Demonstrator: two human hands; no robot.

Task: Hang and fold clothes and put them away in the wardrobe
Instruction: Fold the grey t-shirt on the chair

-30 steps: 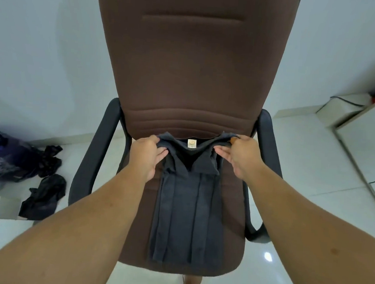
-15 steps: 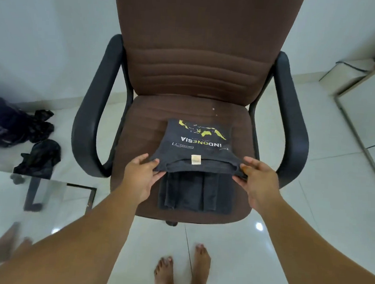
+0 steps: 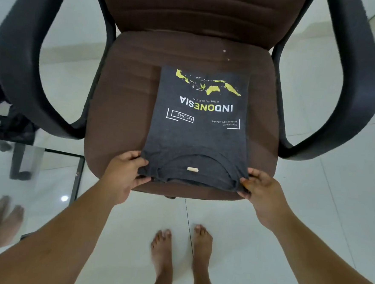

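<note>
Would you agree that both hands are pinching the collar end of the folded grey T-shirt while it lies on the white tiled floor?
Not quite: the folded grey T-shirt lies on the seat of the brown chair, not on the floor. The head view shows this. The rest holds: the left hand and the right hand each pinch a corner of its collar end.

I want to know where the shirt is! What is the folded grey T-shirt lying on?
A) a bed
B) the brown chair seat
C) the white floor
B: the T-shirt lies flat on the chair seat, with the left hand and right hand pinching its near corners.
</note>
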